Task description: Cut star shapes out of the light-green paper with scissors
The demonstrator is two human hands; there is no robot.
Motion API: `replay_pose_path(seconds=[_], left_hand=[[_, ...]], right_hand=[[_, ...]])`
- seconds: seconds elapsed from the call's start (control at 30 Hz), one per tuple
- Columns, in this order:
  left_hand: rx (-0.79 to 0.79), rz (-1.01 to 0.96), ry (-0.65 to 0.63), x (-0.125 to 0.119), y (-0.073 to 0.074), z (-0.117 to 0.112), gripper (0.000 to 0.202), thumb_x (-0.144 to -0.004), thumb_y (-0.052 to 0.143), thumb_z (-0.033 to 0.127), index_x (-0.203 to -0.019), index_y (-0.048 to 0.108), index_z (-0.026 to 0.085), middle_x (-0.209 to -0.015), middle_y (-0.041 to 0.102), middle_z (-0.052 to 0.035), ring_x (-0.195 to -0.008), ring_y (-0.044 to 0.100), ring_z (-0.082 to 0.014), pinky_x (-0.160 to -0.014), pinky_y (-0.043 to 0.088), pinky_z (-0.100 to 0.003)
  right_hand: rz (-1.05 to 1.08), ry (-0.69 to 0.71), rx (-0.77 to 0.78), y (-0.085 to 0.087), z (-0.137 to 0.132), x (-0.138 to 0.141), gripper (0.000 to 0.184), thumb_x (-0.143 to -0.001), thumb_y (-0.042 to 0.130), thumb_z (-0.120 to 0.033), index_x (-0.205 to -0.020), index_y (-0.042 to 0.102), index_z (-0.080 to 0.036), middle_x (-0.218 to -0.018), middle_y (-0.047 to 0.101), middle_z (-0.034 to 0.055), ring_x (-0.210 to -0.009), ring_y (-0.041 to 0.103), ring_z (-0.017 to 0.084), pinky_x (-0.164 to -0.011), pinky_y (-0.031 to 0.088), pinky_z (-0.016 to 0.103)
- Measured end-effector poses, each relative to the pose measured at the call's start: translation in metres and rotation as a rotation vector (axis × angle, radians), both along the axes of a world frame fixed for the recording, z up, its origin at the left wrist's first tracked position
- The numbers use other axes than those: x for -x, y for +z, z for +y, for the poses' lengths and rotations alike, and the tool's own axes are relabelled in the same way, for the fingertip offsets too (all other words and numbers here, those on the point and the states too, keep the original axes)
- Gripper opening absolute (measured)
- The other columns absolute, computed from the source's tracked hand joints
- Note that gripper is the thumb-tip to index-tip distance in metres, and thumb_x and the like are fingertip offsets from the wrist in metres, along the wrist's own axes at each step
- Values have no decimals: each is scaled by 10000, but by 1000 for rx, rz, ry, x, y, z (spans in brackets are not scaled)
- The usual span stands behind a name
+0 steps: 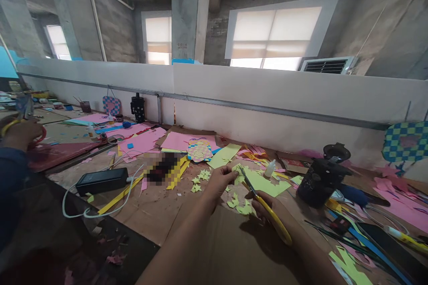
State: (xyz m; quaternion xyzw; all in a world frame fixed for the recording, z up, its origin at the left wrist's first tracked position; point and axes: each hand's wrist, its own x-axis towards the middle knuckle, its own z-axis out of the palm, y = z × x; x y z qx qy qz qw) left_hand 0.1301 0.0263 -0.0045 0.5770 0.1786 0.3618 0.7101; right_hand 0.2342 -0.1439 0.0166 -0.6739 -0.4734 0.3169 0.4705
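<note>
Over at the far left, a co-worker's hand [20, 134] in a dark sleeve closes around something yellow, too blurred to make out; nearer the middle, a black power bank [102, 181] trails a white cable [96, 212] across the brown cardboard [157, 213]; just right of it lie small lime-green paper stars [200, 177]; the person's left hand [220, 180] pinches the edge of a lime-green paper sheet [264, 183], which sits over the cardboard, with its fingers [234, 170] clamped on the paper; the right hand [264, 208] grasps yellow-handled scissors [276, 221] firmly, their blades [246, 179] at that same sheet; beyond the paper stands a small glue bottle [270, 168]; further right sits a black flask [320, 183]; a blue-and-green woven paper panel [406, 141] rests against the white wall [284, 107].
</note>
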Motion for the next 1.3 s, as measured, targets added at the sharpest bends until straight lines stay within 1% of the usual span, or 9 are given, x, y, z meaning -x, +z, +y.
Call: replay_pose_path(seconds=[0.13, 0.3, 0.43, 0.57, 0.83, 1.0, 1.1, 1.2, 1.3], left_hand=[[-20, 4, -5, 0, -1, 1, 362, -606, 799, 454, -651, 578, 171, -602, 503, 42, -576, 430, -106, -599, 326, -265], [-29, 13, -16, 2, 0, 0, 349, -621, 786, 444, -645, 566, 174, -594, 487, 49, -565, 418, -100, -590, 315, -263], [-21, 18, -20, 2, 1, 0, 336, -618, 774, 435, -657, 569, 172, -616, 496, 43, -575, 427, -102, -596, 328, -265], [-17, 30, -16, 2, 1, 0, 341, -604, 775, 439, -649, 568, 172, -608, 500, 40, -577, 432, -106, -603, 335, -268], [-23, 37, -15, 3, 3, -1, 341, -604, 770, 447, -645, 564, 178, -601, 486, 44, -563, 412, -104, -591, 313, -268], [-29, 43, -4, 5, 5, -3, 337, -616, 763, 445, -632, 553, 182, -611, 489, 40, -582, 422, -109, -605, 321, -269], [-30, 49, -3, 5, 5, -2, 344, -611, 762, 454, -637, 554, 182, -619, 499, 36, -586, 429, -111, -608, 328, -270], [-39, 56, -12, 4, 5, -2, 346, -602, 765, 453, -637, 551, 183, -607, 492, 41, -575, 418, -107, -596, 316, -268], [-51, 62, -22, 3, 4, -1, 347, -594, 770, 445, -622, 542, 185, -587, 480, 48, -564, 404, -102, -586, 302, -266]], right_hand=[[26, 10, 2, 1, -1, 3, 478, -700, 676, -670, -854, 638, -219, -582, 468, -64, -511, 425, 135, -471, 339, 251], [55, 10, -10, 1, 0, 3, 449, -700, 708, -644, -834, 636, -222, -588, 450, -68, -516, 403, 127, -475, 336, 249], [89, 25, -13, -6, 1, -2, 457, -682, 753, -621, -853, 634, -215, -611, 455, -70, -540, 402, 125, -486, 337, 244], [155, 41, -3, -13, 2, -2, 445, -730, 711, -632, -872, 579, -231, -641, 433, -76, -551, 405, 128, -497, 368, 249], [163, 37, 2, -5, 0, 3, 418, -688, 758, -596, -810, 579, -238, -619, 441, -78, -530, 402, 127, -488, 354, 250], [179, 46, -3, -8, 1, 0, 423, -713, 730, -623, -775, 572, -236, -616, 472, -69, -524, 435, 133, -493, 356, 255], [185, 56, -9, -12, 1, -1, 424, -721, 728, -626, -809, 584, -236, -643, 484, -63, -543, 451, 137, -501, 363, 256], [187, 67, -14, -16, 1, -3, 439, -743, 710, -641, -863, 581, -239, -649, 452, -73, -549, 436, 134, -509, 375, 259], [168, 65, -17, -17, 2, -4, 509, -720, 717, -675, -930, 596, -227, -658, 428, -77, -565, 424, 134, -520, 385, 262]])
